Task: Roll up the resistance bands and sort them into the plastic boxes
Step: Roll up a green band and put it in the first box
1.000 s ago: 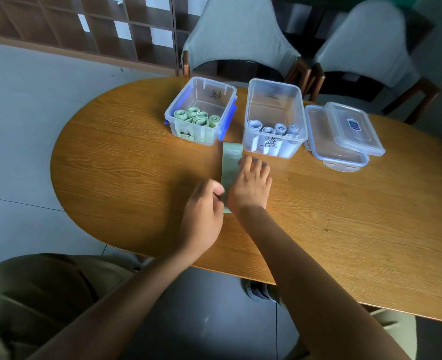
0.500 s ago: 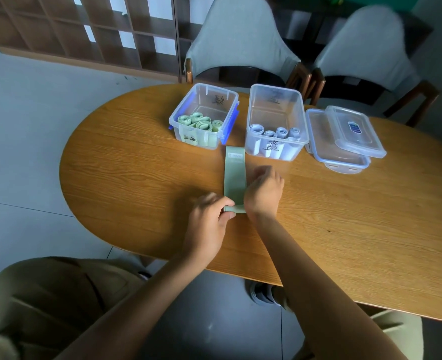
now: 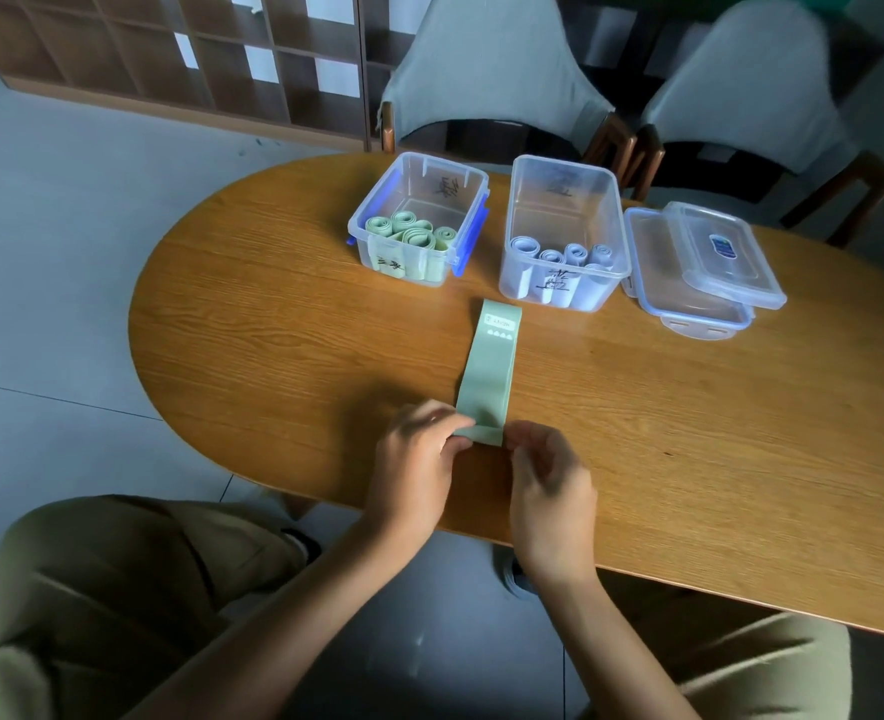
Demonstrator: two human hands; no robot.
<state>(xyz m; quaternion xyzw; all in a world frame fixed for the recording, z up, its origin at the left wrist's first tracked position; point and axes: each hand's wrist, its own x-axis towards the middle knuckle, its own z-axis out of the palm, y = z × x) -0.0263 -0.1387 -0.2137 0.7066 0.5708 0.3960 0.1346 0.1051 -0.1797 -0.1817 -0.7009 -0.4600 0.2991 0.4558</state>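
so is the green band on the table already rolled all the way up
No, the green band lies mostly flat, and both hands pinch only its near end.

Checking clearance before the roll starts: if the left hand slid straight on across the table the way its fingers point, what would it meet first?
The left hand points right, along the near end of the green band it pinches. Going on, it would likely meet the right hand at the band's other corner first, though blur makes depth unclear.

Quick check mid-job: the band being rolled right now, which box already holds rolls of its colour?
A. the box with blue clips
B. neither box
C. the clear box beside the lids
A: the flat green band matches the green rolls in the box with blue clips; the clear box holds pale bluish rolls.
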